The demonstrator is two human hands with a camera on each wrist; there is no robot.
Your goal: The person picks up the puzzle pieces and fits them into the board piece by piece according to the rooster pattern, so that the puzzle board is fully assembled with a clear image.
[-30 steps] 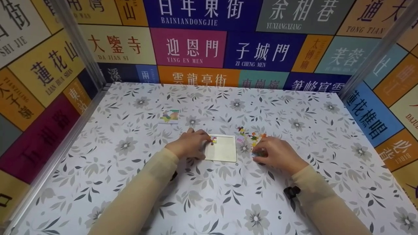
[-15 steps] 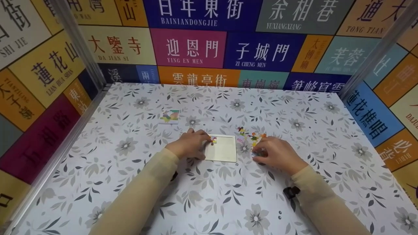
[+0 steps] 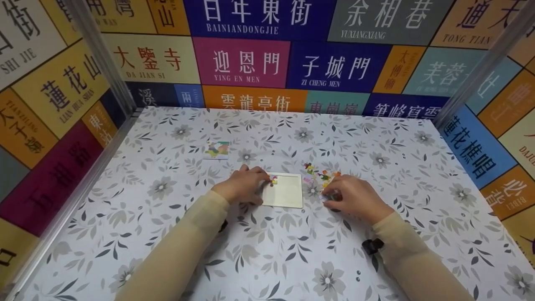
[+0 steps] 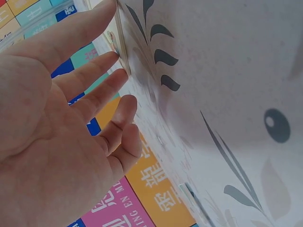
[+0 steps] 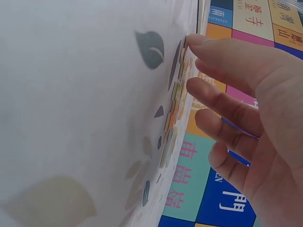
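Note:
A shallow cream puzzle tray [image 3: 288,192] lies flat on the table, a small multicoloured jigsaw piece [image 3: 273,180] in its upper left corner. My left hand [image 3: 245,184] rests along the tray's left side, index fingertip by that piece and thumb at the lower corner; in the left wrist view its fingers are spread and loosely bent. To the right of the tray, my right hand [image 3: 357,196] pinches a small pale-blue jigsaw piece [image 3: 323,197] between thumb and index finger, low over the table. Several loose jigsaw pieces [image 3: 325,175] lie just beyond it, some hidden by the hand.
A small square picture card [image 3: 217,149] with colourful shapes lies farther back on the left. The table [image 3: 267,259] has a floral cover. Panels with large printed characters [image 3: 250,62] stand along its back and sides.
The pale-blue piece at my right fingertips shows slightly differently, as if shifted a little. Both hands and the tray stay in place. Glare on the picture card has changed.

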